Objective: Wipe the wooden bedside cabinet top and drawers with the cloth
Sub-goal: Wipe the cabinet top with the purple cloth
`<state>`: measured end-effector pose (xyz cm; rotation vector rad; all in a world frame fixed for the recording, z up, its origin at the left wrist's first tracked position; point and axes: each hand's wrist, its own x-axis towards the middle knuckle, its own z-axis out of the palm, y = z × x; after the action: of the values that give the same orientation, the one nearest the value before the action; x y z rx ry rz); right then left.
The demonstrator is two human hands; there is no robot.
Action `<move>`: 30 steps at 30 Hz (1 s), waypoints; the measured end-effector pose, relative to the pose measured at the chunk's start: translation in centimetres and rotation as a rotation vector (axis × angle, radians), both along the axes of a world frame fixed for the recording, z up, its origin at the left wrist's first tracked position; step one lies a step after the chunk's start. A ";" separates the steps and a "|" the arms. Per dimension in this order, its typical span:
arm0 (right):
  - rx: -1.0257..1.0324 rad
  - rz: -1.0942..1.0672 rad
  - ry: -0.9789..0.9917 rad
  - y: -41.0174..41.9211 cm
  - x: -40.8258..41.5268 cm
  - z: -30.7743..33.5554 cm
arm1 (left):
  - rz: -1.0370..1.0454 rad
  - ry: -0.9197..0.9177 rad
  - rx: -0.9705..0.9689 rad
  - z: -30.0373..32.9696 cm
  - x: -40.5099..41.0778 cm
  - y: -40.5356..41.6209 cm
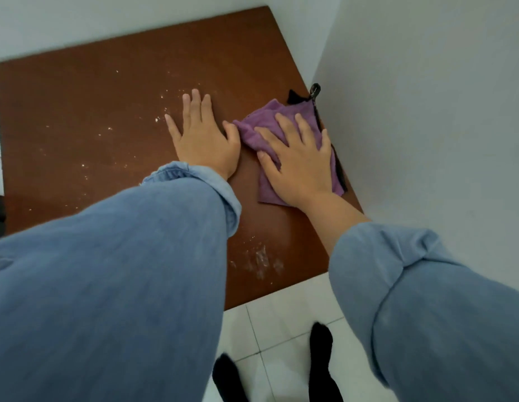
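Flat-palmed and gripping nothing, your right hand (pixel 299 161) pins the purple cloth (pixel 284 126) at the cabinet top's (pixel 93 105) three o'clock edge for wiping while your open left hand (pixel 203 137) braces at centre.

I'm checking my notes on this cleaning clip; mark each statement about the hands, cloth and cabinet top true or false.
1. The right hand lies flat on the purple cloth. True.
2. The left hand rests on the cloth too. False: it lies flat on bare wood beside it.
3. White specks remain on the cabinet top. True.
4. The cloth sits at the top's left edge. False: it is at the right edge, by the wall.
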<state>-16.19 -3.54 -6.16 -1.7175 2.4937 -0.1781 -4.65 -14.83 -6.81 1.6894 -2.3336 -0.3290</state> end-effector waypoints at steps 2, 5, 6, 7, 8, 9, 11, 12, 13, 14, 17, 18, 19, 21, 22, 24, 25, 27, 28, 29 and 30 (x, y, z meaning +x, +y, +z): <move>-0.002 -0.029 -0.009 1.3 0.9 -0.1 | -0.007 -0.013 0.006 0.0 0.1 0.1; 0.005 -0.048 0.002 1.3 1.0 0.0 | -0.019 -0.010 0.000 0.0 0.0 0.1; 0.008 -0.045 0.001 1.1 0.9 0.0 | -0.015 -0.007 -0.001 0.0 0.0 0.0; 0.009 -0.039 0.001 1.0 0.9 0.0 | -0.008 -0.004 -0.007 -0.1 0.1 -0.1; 0.008 -0.034 -0.001 0.7 0.8 0.0 | -0.006 -0.003 -0.011 0.0 0.1 -0.3; 0.008 -0.033 -0.006 0.7 0.7 0.0 | -0.009 -0.005 -0.013 0.0 0.0 -0.3; 0.007 -0.038 -0.013 0.9 0.7 -0.1 | -0.039 -0.019 -0.027 0.1 0.3 0.4; 0.007 -0.036 -0.017 1.0 0.7 -0.1 | -0.059 -0.025 -0.036 0.2 0.5 1.0; 0.007 -0.031 -0.025 1.0 0.7 0.0 | -0.076 -0.028 -0.039 0.4 0.9 1.7; 0.010 -0.027 -0.037 1.0 0.7 0.1 | -0.096 -0.030 -0.039 0.6 1.4 2.8; 0.024 -0.023 -0.058 1.0 0.6 0.3 | -0.206 -0.038 -0.051 1.2 3.4 7.4; 0.027 -0.027 -0.062 0.9 0.5 0.3 | -0.233 -0.041 -0.053 1.4 4.0 8.7; 0.028 -0.019 -0.070 0.8 0.5 0.3 | -0.231 -0.042 -0.055 1.5 4.6 10.1; 0.031 0.006 -0.082 0.9 0.6 0.2 | -0.209 -0.056 -0.034 1.2 5.8 12.7; 0.024 0.017 -0.087 0.9 0.5 0.3 | -0.207 -0.068 -0.018 0.9 6.3 13.6; 0.009 0.042 -0.091 1.0 0.3 0.3 | -0.201 -0.072 -0.014 0.1 6.8 14.9; -0.004 0.069 -0.080 1.2 0.1 0.3 | -0.192 -0.069 -0.030 -0.1 6.9 15.0; -0.031 0.155 -0.050 2.4 0.0 0.1 | -0.174 -0.059 -0.062 -0.5 6.9 15.0; -0.040 0.195 -0.046 3.2 0.0 0.1 | -0.172 -0.057 -0.068 -0.5 6.9 14.8; -0.046 0.225 -0.046 4.3 0.1 0.0 | -0.173 -0.055 -0.069 -0.6 6.9 14.7; -0.055 0.244 -0.044 5.6 0.2 -0.1 | -0.173 -0.053 -0.068 -0.7 6.9 14.7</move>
<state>-15.99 2.08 -6.23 -1.9966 2.2431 -0.2610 2.25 -0.13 -7.48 1.4869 -2.5060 -0.2355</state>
